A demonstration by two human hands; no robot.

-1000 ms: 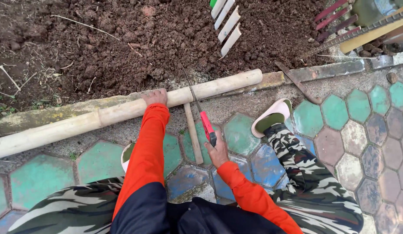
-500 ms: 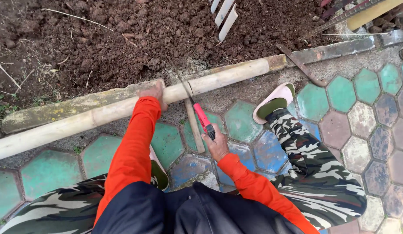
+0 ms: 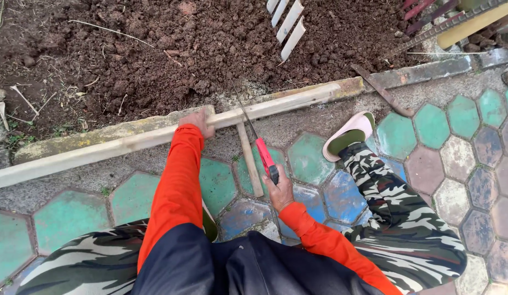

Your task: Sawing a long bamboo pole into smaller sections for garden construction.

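Head view, looking down past your knees: a long pale bamboo pole [image 3: 155, 136] lies across the scene, its long axis running from low at the left edge up toward the right, where its end meets a yellowed concrete curb [image 3: 101, 134]. The pole rests along that curb, with dark dug soil [image 3: 183, 49] on its far side and coloured hexagon paving [image 3: 417, 142] on your side. The pole looks smooth, cream-coloured and dry, with a faint flat face along its top.

Your left hand [image 3: 198, 121] is closed over the pole near its middle, fingers wrapped down onto it and pinning it against the curb. Your right hand [image 3: 280, 191] sits well back from the pole, on your side of it, clamped around the red handle of a saw [image 3: 259, 147]. The thin dark blade runs away from you and crosses the pole almost at right angles, just to the right of your left hand, with its tip out over the soil. So the cut line lies straight ahead of your right grip, and your left hand is the nearer one to it.

A short pale stick [image 3: 249, 159] lies on the paving just left of the saw, one end touching the pole. Beyond the pole's right end lies a rusty metal rod [image 3: 382, 90]. Your right foot, in a pale slipper [image 3: 349, 134], rests on the paving right of the saw. White slats [image 3: 289, 24] stand in the soil far beyond the pole.
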